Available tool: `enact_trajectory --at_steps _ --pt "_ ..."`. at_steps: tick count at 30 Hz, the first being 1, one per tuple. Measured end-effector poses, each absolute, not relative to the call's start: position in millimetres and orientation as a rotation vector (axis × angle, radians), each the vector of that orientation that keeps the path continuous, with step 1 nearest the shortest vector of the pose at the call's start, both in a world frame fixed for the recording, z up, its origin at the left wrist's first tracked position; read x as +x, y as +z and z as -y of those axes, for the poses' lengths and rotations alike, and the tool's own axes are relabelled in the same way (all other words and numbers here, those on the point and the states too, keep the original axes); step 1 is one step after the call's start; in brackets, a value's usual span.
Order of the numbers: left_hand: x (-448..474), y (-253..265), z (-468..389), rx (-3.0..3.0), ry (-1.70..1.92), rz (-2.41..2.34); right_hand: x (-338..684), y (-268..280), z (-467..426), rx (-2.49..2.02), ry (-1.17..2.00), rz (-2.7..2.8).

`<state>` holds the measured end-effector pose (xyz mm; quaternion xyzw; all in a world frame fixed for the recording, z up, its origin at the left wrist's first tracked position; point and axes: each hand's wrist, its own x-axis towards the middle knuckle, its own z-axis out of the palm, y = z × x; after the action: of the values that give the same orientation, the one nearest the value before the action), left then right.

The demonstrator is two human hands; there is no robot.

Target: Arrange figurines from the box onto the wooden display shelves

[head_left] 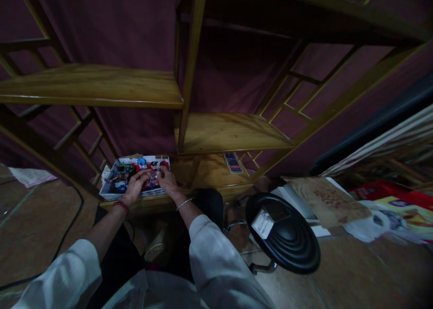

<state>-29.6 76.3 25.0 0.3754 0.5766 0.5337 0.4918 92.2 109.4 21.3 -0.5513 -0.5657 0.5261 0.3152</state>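
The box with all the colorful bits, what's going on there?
A person has both hands over the box, which sits on the low shelf. The left hand and right hand hold a shiny thing between them, too small to make out. Colorful bits fill the box.

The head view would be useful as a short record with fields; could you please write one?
Left hand: at a small shiny item, grip unclear; red bracelet on wrist
Right hand: at the same item; silvery bangle on wrist
Box: pale, on the low shelf, holding many small colorful pieces
Stool: black, round seat, white packet on top
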Motion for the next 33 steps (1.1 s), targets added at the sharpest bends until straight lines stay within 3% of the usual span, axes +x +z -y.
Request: enact_trajectory --at_steps 18,33 --pt "-32.7 4.6 -86.9 0.93 1.422 -1.53 102.4 10.7 -103.4 -1.356 1.171 1.491" --pt "-24.7 13.2 -83.2 1.131 1.154 -1.57 115.7 2.6 -117.1 -1.317 1.056 1.696"
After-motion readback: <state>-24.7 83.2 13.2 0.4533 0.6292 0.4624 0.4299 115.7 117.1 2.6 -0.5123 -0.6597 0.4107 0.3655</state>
